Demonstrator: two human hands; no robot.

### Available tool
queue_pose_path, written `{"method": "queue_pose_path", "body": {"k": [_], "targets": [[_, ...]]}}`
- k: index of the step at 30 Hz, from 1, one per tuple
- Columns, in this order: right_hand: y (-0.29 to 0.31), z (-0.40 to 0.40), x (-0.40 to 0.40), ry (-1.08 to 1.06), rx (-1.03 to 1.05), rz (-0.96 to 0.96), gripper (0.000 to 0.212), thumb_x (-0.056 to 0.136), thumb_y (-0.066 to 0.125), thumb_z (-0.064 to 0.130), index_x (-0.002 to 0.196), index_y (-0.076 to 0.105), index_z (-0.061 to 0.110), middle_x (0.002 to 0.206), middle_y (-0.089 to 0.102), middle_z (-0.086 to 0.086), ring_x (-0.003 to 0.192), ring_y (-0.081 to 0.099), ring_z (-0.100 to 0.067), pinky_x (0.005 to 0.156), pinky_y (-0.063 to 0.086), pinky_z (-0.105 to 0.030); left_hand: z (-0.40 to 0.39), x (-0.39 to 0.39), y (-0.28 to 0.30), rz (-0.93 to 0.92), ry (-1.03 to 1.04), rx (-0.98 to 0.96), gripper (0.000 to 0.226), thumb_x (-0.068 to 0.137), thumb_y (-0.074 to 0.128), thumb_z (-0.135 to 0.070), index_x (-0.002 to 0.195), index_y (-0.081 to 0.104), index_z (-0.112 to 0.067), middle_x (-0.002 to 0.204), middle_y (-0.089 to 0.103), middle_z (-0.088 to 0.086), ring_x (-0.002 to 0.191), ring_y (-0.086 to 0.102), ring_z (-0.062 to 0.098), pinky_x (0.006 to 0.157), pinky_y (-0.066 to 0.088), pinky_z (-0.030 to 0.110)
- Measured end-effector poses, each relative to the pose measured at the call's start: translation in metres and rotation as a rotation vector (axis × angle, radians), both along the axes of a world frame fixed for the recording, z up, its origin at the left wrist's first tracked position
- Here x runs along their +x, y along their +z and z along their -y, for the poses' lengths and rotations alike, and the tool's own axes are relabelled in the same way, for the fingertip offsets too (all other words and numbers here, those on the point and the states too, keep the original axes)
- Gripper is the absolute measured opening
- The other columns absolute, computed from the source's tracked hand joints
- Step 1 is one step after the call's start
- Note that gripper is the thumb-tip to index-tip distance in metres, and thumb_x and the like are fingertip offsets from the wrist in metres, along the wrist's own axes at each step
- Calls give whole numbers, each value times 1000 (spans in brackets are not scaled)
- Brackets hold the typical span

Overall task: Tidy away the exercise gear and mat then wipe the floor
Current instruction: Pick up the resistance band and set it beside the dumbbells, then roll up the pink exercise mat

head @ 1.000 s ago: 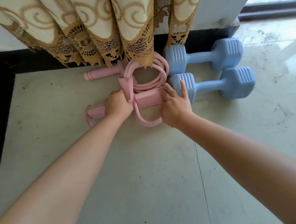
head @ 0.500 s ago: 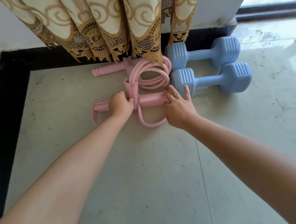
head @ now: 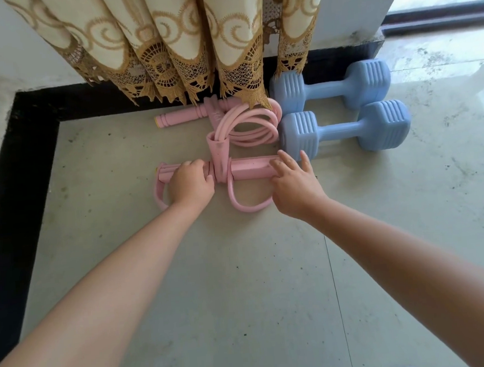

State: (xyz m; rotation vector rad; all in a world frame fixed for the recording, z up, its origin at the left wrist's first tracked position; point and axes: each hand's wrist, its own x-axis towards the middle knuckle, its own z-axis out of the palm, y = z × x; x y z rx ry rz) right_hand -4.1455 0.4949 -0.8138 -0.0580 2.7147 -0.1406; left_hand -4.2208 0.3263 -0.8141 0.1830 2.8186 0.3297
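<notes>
A pink pedal resistance band lies folded on the grey floor by the wall. Its coiled tubes sit between the near foam bar and a far pink handle under the curtain. My left hand grips the left part of the near bar, fingers curled over it. At the bar's right end my right hand rests with fairly straight fingers. Two blue dumbbells lie side by side just right of the band, the farther one against the black skirting.
A cream and gold lace curtain hangs over the far handle. Black skirting borders the floor at the left and back. A white wall corner stands behind the dumbbells, with a doorway threshold at the far right.
The view has shifted left and back a little. My right hand's fingers have slid along the bar's right end. My left hand keeps its grip on the bar.
</notes>
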Motion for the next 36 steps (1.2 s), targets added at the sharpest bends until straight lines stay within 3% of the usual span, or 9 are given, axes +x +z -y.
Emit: {"method": "queue_pose_path", "body": {"k": [4,8,10,12,16,20,27,32,36], "targets": [[5,-1,-3,-18,-63,-46,38,92,43,17,127,52,6,145,38,-11,142,21,-25,116,15,-43,10,5,6,-56,-156,-124,32,93,48,-19,118,60,-2,124,56,17,120,47,31,100,35,37],[27,1,-16,-2,-81,-41,38,92,42,19,127,50,9,134,49,-8,128,39,-26,103,35,-34,18,1,26,-57,-223,-176,47,91,36,-32,125,56,-6,133,52,14,129,41,27,106,31,37],[50,8,-22,24,-64,0,39,93,41,23,129,49,11,133,50,-7,126,42,-26,100,37,-34,27,1,50,-19,-239,-223,53,89,30,-35,128,53,-9,137,47,11,133,36,25,108,28,36],[88,18,-26,19,-30,15,40,94,42,28,130,48,13,133,51,-6,127,42,-25,100,37,-32,40,2,84,4,-233,-282,39,96,39,-27,131,48,-13,140,43,7,136,32,23,109,26,34],[196,50,-30,73,-70,30,47,96,40,31,140,37,15,147,37,-4,139,28,-23,113,24,-36,63,10,185,61,-166,-328,39,94,46,-11,133,46,-15,138,45,6,132,35,26,107,29,32],[321,82,-44,166,-114,6,49,96,41,28,142,33,16,150,30,-3,141,20,-23,115,18,-37,78,10,315,0,-63,-349,39,97,43,-14,136,42,-14,139,44,9,130,37,27,106,32,35],[520,138,-42,347,-144,-55,42,96,39,24,136,40,12,145,36,-7,137,26,-24,112,22,-36,119,56,514,-60,206,-316,37,99,37,-25,131,45,-9,137,44,11,132,35,29,112,23,42],[608,183,12,619,-196,-64,44,97,38,22,140,36,11,150,31,-6,141,21,-24,115,19,-36,151,155,591,-59,530,-277,38,98,38,-26,132,46,-9,140,44,11,133,35,28,112,23,42],[629,217,85,864,-207,-33,43,96,38,22,138,37,12,148,33,-7,140,25,-23,115,20,-35,167,267,609,36,774,-311,43,99,37,-27,139,39,-11,147,36,10,140,27,26,117,15,41]]}}
